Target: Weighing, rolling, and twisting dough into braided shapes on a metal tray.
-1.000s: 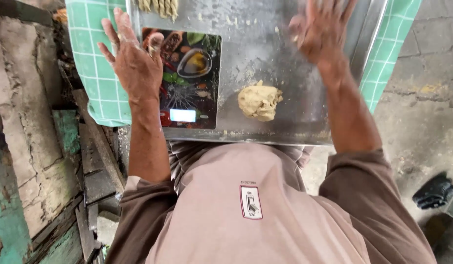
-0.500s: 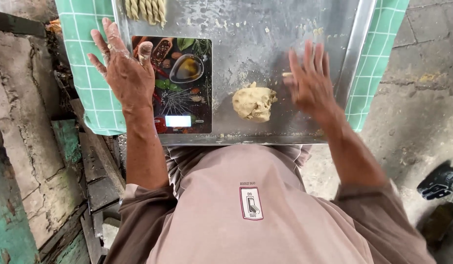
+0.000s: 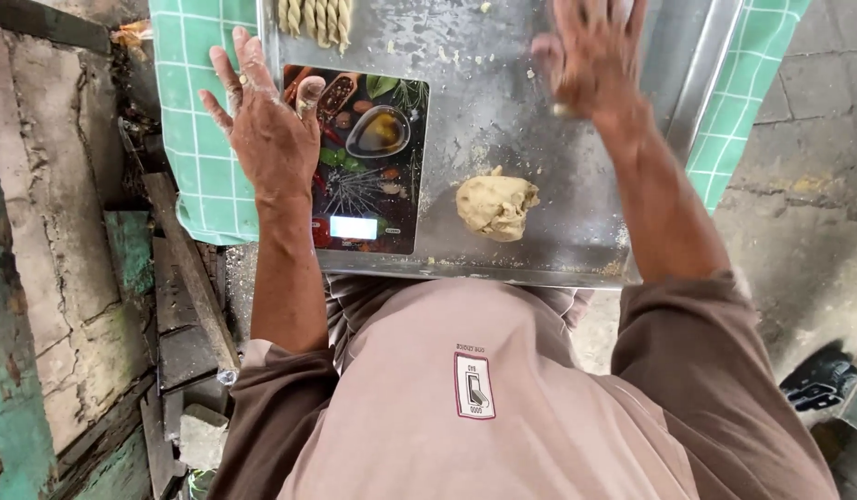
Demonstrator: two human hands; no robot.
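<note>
**Hands spread over the floured worktop**

The left hand (image 3: 267,130) lies open-fingered at the edge of the dark picture-printed kitchen scale (image 3: 364,157). The right hand (image 3: 590,56), blurred, rests open-palmed on the steel worktop (image 3: 503,102), grasping nothing. The pale beige dough lump (image 3: 496,206) sits between them, near the scale.

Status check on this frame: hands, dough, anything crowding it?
Left hand open, fingers spread at kitchen scale. Right hand blurred on metal tray. Dough lump untouched. Twisted dough sticks far edge.
</note>
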